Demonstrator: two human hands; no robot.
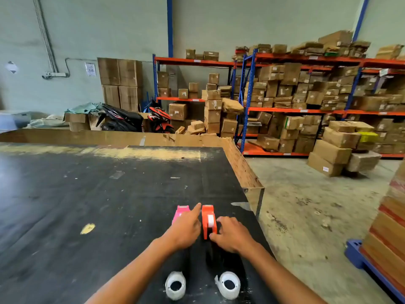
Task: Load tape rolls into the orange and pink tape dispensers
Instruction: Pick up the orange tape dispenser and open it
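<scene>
Orange dispenser point(208, 221) upright on the black bench point(87, 205), pinched at its near end by right hand point(232, 236). Left hand point(186, 229) open over pink dispenser point(180, 212), steadying (probably). Two tape rolls point(175, 285) lying nearer, untouched, ready for loading.

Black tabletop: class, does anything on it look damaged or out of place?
Yes. The black tabletop is worn pale along its far edge, and a yellow scrap lies left of the hands. The dispensers and tape rolls look tidy.
</scene>
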